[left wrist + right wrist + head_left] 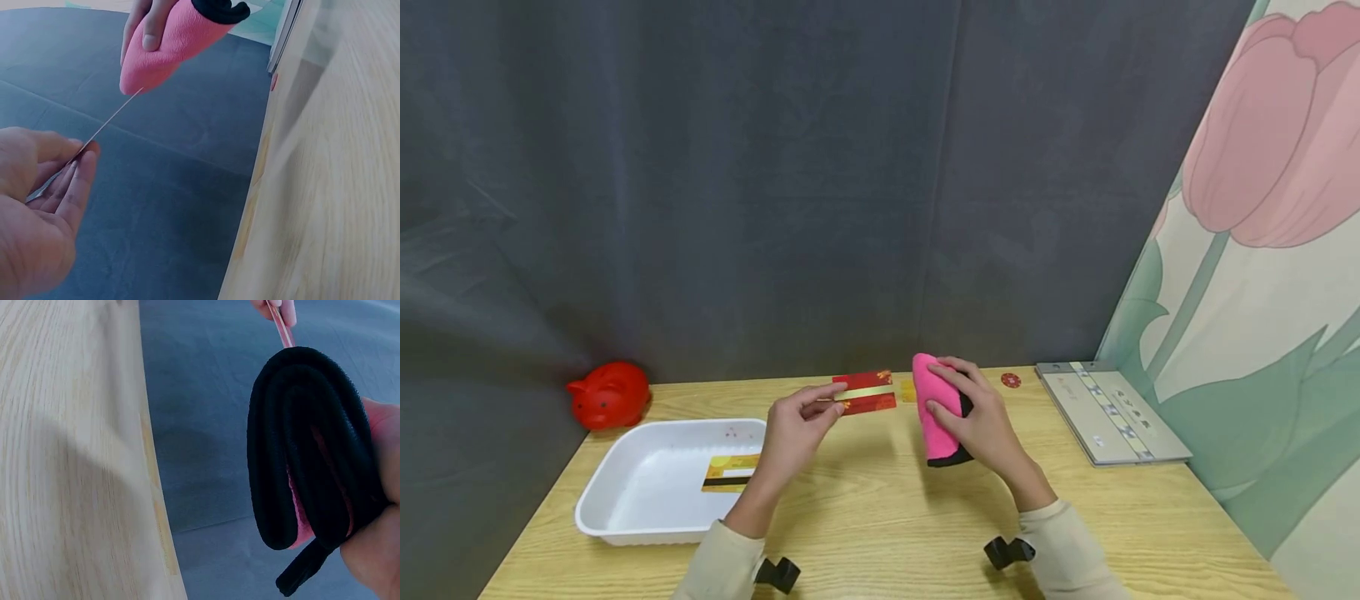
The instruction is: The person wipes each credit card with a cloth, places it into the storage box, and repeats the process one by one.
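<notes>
Between left thumb and fingers, my left hand [801, 427] pinches a red card [867, 400] with a gold stripe, raised above the table. Edge-on in the left wrist view, the card [112, 117] looks like a thin line pointing at a folded pink cloth [164, 53]. That cloth has black edging, and my right hand [981, 417] grips it. In the right wrist view the black edging [269, 450] shows several folded layers. Whether card and cloth touch is hard to tell; the head view shows a gap between them.
A white tray [617, 477] at the left holds a yellow card [722, 473] with a black stripe. Behind it stands a red piggy bank [613, 396]. A small red disc [1011, 380] and a grey booklet [1112, 414] lie right. Dark curtain [775, 208] hangs behind the table.
</notes>
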{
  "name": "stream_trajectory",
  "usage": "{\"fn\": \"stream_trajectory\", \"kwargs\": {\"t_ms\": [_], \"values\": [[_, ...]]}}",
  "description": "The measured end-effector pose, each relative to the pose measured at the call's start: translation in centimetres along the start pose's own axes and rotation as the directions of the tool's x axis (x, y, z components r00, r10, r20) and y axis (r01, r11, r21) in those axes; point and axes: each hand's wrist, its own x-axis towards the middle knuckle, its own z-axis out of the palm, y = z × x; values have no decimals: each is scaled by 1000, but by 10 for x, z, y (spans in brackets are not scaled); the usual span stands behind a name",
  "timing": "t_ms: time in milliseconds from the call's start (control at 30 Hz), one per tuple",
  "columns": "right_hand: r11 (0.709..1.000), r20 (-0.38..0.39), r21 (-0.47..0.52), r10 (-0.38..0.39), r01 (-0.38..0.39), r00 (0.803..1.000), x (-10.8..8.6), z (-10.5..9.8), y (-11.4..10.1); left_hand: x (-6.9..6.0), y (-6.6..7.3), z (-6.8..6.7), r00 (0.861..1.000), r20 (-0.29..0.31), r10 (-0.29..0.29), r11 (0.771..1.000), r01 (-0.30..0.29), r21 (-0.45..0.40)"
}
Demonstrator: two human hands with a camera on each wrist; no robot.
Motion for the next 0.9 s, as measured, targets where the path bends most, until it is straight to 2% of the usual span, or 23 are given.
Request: {"fn": "stream_trajectory", "kwargs": {"t_ms": [267,500,567,700,767,900], "values": [[1000,-16,6,-14,14,1000,0,-2,2,0,2,-4,998,62,-12,1000,11,16],[1000,-8,29,-8,8,1000,-1,-2,4,0,1,-5,990,138,-22,999,28,-39],[999,-8,34,-7,8,1000,-2,-2,4,0,1,-5,993,120,-10,1000,11,-9],[999,-6,34,-4,4,1000,-2,-3,4,0,1,-5,1000,28,6,999,-7,49],[1000,-4,31,-2,2,1000,-2,-3,4,0,1,-5,1000,-3,9,999,-8,43],[999,-7,38,-5,5,1000,-1,-3,5,0,3,-6,1000,-19,4,1000,-4,-20]]}}
